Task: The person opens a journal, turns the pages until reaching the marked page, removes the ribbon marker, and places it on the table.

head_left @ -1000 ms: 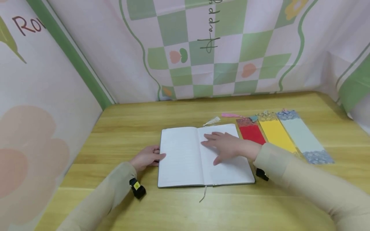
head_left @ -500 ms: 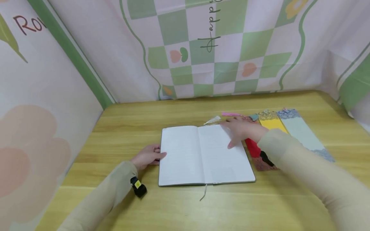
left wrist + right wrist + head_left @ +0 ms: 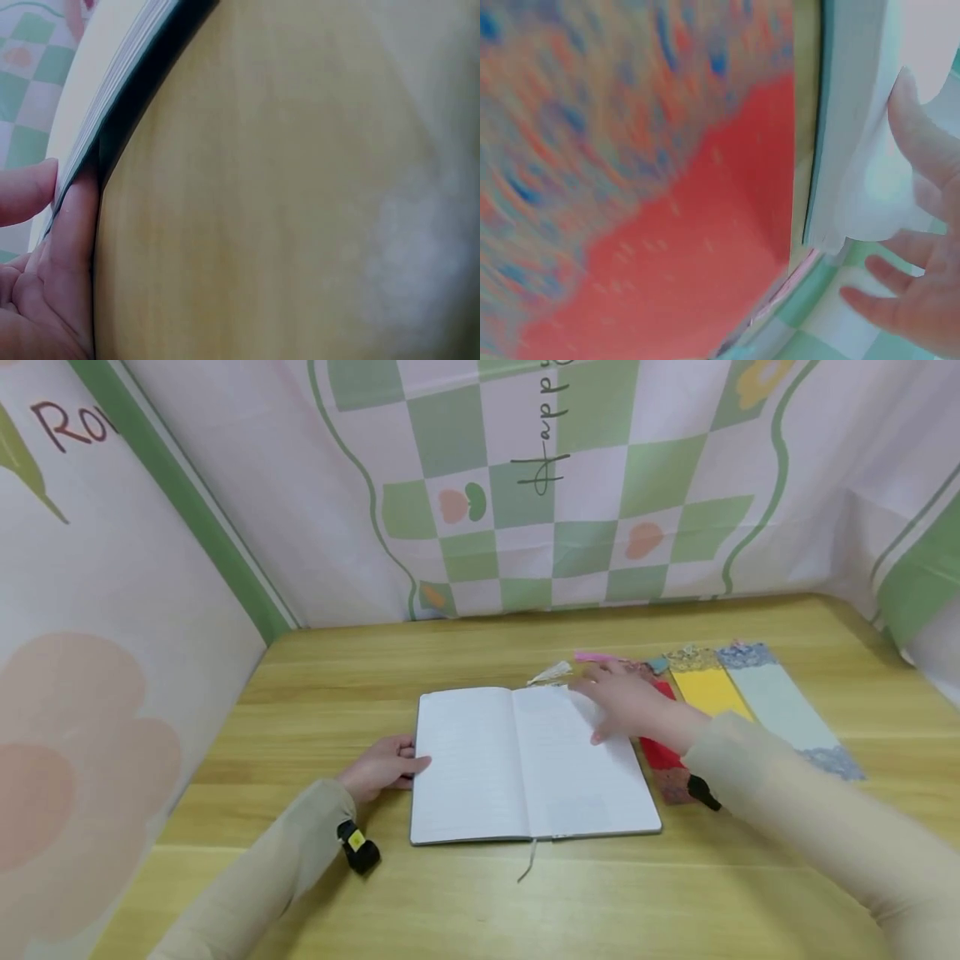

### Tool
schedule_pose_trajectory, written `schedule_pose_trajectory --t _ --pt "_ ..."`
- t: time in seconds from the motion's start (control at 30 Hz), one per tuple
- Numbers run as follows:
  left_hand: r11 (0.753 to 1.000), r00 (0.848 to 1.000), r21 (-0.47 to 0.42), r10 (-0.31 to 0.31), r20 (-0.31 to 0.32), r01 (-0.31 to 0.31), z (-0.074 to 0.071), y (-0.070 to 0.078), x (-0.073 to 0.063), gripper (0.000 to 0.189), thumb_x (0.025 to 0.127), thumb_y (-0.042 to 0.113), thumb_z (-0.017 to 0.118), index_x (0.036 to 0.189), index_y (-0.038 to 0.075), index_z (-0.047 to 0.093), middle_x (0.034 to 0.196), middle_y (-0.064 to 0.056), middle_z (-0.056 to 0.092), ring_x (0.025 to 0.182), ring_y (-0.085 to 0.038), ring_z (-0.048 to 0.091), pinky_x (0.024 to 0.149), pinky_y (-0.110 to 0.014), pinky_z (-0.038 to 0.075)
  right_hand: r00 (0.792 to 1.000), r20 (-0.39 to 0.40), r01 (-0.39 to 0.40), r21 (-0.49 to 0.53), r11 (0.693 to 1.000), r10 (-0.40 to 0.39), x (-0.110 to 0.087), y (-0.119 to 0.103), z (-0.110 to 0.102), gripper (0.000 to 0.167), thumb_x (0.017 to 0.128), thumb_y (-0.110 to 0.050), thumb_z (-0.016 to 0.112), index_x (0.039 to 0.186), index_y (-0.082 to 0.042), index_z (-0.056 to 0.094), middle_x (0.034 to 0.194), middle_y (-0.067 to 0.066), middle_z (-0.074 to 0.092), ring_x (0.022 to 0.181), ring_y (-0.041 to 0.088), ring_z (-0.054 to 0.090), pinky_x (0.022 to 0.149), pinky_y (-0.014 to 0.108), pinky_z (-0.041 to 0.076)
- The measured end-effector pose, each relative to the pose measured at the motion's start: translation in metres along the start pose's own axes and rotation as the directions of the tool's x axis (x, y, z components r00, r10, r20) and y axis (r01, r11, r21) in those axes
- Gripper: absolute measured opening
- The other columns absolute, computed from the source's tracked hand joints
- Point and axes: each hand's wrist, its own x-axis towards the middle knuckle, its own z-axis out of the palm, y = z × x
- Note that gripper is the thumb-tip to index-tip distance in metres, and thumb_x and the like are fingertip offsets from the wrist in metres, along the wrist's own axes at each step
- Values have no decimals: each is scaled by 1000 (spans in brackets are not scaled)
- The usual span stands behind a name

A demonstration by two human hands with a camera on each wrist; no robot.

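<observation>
An open notebook (image 3: 472,768) with white pages lies on the table. At its left edge my left hand (image 3: 381,768) pinches it, the thumb on the page and fingers (image 3: 73,225) under the cover, as the left wrist view shows. Over the upper right corner of the right page is my right hand (image 3: 626,697), its fingers spread and loosely bent. In the right wrist view the thumb (image 3: 915,135) touches the page, while the other fingers reach past the notebook's edge. Partly behind this hand lies a red bookmark (image 3: 705,247) with patterned ends.
Right of the red one lie a yellow bookmark (image 3: 708,693) and a pale blue bookmark (image 3: 798,718). A white tassel (image 3: 551,673) and a pink tassel (image 3: 596,657) lie behind the notebook. A ribbon (image 3: 531,862) hangs from its near edge. A patterned curtain (image 3: 592,510) borders the table.
My right hand has moved from the middle of the right page to its upper right corner, uncovering the lower page. My left hand keeps its place at the left edge.
</observation>
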Motion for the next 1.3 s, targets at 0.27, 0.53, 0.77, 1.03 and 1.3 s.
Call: schedule_pose_trajectory --t 0.27,0.53,0.77,1.03,1.3 --pt "1000 1000 6 -8 -6 8 0 1 -1 38 96 17 56 131 3 49 103 -6 59 88 -12 55 75 -26 52 996 36 69 279 958 -83 -24 -15 0 57 81 -5 72 134 -2 50 131 20 54 119 38 50 96 50 45" --pt "1000 1000 20 13 -2 -13 -4 3 0 29 96 17 56 120 2 53 92 -3 55 84 -13 53 72 -25 51 990 121 -19 608 794 -68 -36 -36 -17 57 90 -25 65 141 -12 43 141 15 44 117 31 51 85 35 52" --pt "1000 1000 -2 12 8 -12 -2 0 0 34 95 16 58 125 2 52 94 -4 58 85 -13 55 74 -27 53 992 97 -5 688 726 -85 -34 -68 -15 59 93 -38 57 143 -12 40 145 15 39 122 33 48 92 46 48" --pt "1000 1000 -15 24 -9 -24 -1 -3 4 27 96 9 53 121 -3 52 91 -5 57 79 -12 56 68 -25 52 958 202 99 434 895 -204 -25 -102 5 59 95 -38 55 146 -14 37 150 19 31 139 37 27 111 53 27" --pt "994 1000 -107 -29 -7 28 -4 -5 5 42 104 26 35 132 -3 47 110 -14 59 88 -17 58 75 -30 53 928 243 281 45 959 -283 -24 -124 16 58 90 -38 62 141 -17 45 146 29 32 133 46 32 112 51 25"
